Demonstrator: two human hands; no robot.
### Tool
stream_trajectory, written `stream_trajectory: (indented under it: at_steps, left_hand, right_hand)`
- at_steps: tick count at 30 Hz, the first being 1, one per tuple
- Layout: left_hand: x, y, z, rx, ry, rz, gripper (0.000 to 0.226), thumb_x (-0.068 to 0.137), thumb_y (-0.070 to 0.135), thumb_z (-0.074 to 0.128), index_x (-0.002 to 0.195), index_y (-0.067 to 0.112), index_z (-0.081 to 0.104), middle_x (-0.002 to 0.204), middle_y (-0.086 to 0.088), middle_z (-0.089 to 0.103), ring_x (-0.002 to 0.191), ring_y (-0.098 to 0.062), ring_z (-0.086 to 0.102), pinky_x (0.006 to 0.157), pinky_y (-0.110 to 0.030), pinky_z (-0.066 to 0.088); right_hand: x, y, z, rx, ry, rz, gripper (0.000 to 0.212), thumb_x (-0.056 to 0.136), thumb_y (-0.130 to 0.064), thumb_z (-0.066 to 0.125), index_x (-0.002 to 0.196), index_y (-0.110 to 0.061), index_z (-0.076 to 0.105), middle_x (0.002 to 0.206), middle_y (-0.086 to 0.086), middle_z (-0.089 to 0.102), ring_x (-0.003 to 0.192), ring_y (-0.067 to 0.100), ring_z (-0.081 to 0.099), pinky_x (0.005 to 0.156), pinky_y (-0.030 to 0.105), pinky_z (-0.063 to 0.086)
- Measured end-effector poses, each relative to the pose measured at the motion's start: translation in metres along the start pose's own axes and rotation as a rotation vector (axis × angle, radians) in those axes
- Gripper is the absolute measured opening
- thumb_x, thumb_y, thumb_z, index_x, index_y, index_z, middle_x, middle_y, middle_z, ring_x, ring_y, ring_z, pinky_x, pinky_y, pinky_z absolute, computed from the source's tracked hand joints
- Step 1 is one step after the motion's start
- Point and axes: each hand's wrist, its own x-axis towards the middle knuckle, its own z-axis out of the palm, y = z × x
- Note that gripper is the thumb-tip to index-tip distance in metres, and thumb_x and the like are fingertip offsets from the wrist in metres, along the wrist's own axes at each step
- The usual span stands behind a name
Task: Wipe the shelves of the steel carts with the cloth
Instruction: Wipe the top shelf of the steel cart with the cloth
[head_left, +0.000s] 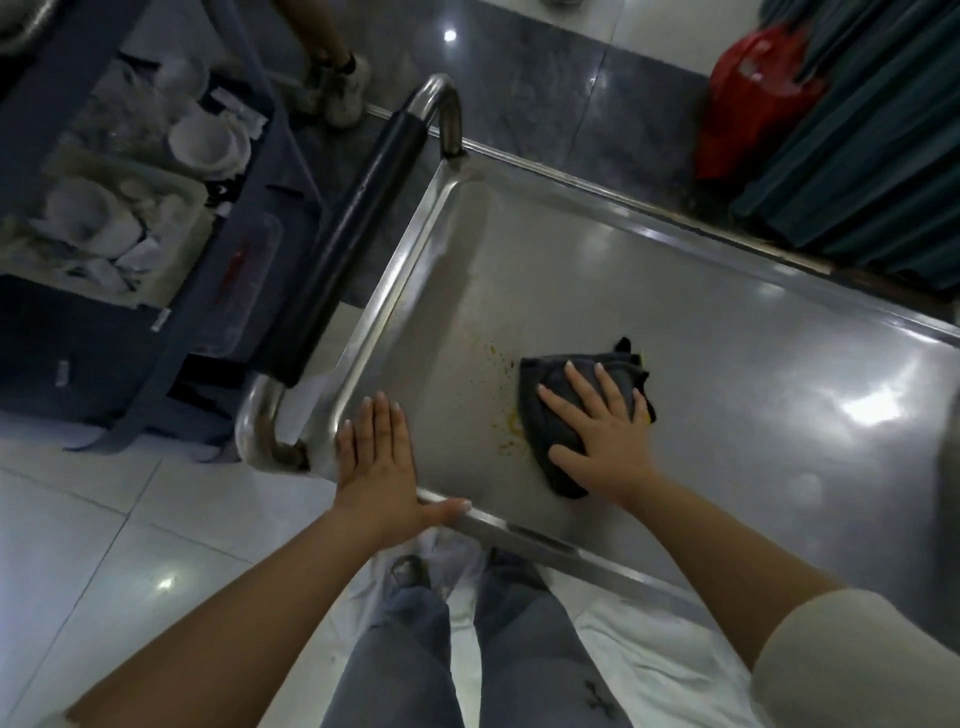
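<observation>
The dark cloth (582, 410) is pressed flat under the spread fingers of the right hand (602, 431) on the steel shelf (753, 374) — yellow specks just left of it; the left hand (376, 467), fingers straight, is laid on the shelf's near corner.

The shelf (675, 322) is brushed steel, smooth and half glossy, with small yellow spots (506, 395) on it. The cloth (550, 415) is dark, soft and matt. The handle (444, 104) is shiny metal tube with a matt black grip (343, 249). The floor (104, 519) is glossy tile.
</observation>
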Motion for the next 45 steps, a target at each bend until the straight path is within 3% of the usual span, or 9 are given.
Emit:
stream_trajectory:
  at_steps: [4,8,10,12,15,19,22,33,45]
  left_hand:
    - [0.0,-0.006,-0.001,0.03,0.07,0.031,0.125,0.069,0.092,0.023,0.133,0.005,-0.04,0.148,-0.018,-0.042,0.135,-0.03,-0.042,0.113,-0.048,-0.021]
    - [0.001,-0.019,-0.007,0.129,0.173,0.099,0.12,0.072,0.09,0.02,0.132,0.006,-0.042,0.151,-0.016,-0.038,0.134,-0.027,-0.042,0.107,-0.045,-0.029]
    - [0.007,-0.024,-0.013,0.114,0.193,0.06,0.122,0.07,0.092,0.019,0.129,0.007,-0.045,0.147,-0.015,-0.043,0.133,-0.027,-0.043,0.108,-0.044,-0.027]
    - [0.016,-0.029,-0.014,0.099,0.217,0.025,0.122,0.066,0.094,0.011,0.127,0.006,-0.048,0.145,-0.015,-0.046,0.136,-0.027,-0.041,0.11,-0.045,-0.023]
    - [0.023,-0.037,-0.003,0.098,0.31,0.044,0.121,0.064,0.093,-0.002,0.135,0.004,-0.042,0.148,-0.018,-0.043,0.135,-0.027,-0.042,0.115,-0.047,-0.02]
    - [0.024,-0.04,0.012,0.136,0.422,0.082,0.12,0.075,0.09,0.014,0.151,0.001,-0.011,0.159,-0.021,-0.013,0.147,-0.03,-0.016,0.118,-0.047,-0.009]
    - [0.026,-0.04,0.013,0.133,0.437,0.099,0.119,0.076,0.088,0.019,0.151,-0.002,0.0,0.16,-0.022,-0.005,0.149,-0.032,-0.006,0.119,-0.05,0.0]
    - [0.024,-0.044,0.012,0.142,0.438,0.113,0.118,0.077,0.087,0.025,0.151,-0.003,0.008,0.16,-0.021,0.0,0.149,-0.034,0.001,0.118,-0.053,0.01]
    - [0.029,-0.043,0.016,0.163,0.472,0.09,0.12,0.075,0.088,0.03,0.152,-0.002,0.01,0.161,-0.019,0.004,0.148,-0.034,0.006,0.119,-0.051,0.009]
  right_hand:
    - [-0.052,-0.033,0.022,-0.021,0.067,0.09,0.068,0.078,-0.082,0.017,0.136,-0.065,-0.014,0.154,-0.021,-0.012,0.147,0.017,-0.004,0.111,0.055,0.004]
    - [-0.082,-0.07,0.038,-0.065,0.109,0.177,0.073,0.077,-0.086,0.013,0.143,-0.058,0.002,0.16,-0.008,0.01,0.143,0.029,0.018,0.101,0.054,0.024]
    - [-0.081,-0.085,0.043,-0.086,0.104,0.237,0.073,0.076,-0.086,0.009,0.143,-0.058,-0.001,0.161,-0.009,0.001,0.146,0.028,0.01,0.103,0.054,0.02]
    - [-0.072,-0.095,0.047,-0.074,0.092,0.282,0.073,0.075,-0.084,0.003,0.143,-0.058,-0.004,0.158,-0.011,-0.011,0.147,0.026,-0.005,0.109,0.058,0.005]
    - [-0.049,-0.102,0.046,-0.055,0.125,0.265,0.074,0.078,-0.083,0.006,0.146,-0.053,0.005,0.161,-0.005,-0.003,0.147,0.029,-0.012,0.109,0.063,-0.011]
    - [-0.008,-0.091,0.039,-0.05,0.172,0.221,0.069,0.082,-0.078,0.017,0.146,-0.052,0.011,0.161,-0.005,0.005,0.147,0.029,-0.007,0.109,0.065,-0.008]
    - [0.027,-0.075,0.03,-0.041,0.18,0.172,0.068,0.081,-0.076,0.021,0.145,-0.054,0.011,0.161,-0.008,0.003,0.146,0.024,-0.009,0.109,0.063,-0.011]
    - [0.143,-0.022,-0.036,-0.042,0.081,-0.047,0.072,0.072,-0.07,0.028,0.142,-0.056,0.021,0.16,-0.012,0.006,0.147,0.019,-0.007,0.11,0.062,-0.013]
    - [0.267,-0.024,-0.095,-0.077,0.016,-0.04,0.073,0.07,-0.062,0.034,0.142,-0.053,0.025,0.161,-0.012,0.004,0.147,0.022,-0.008,0.109,0.064,-0.014]
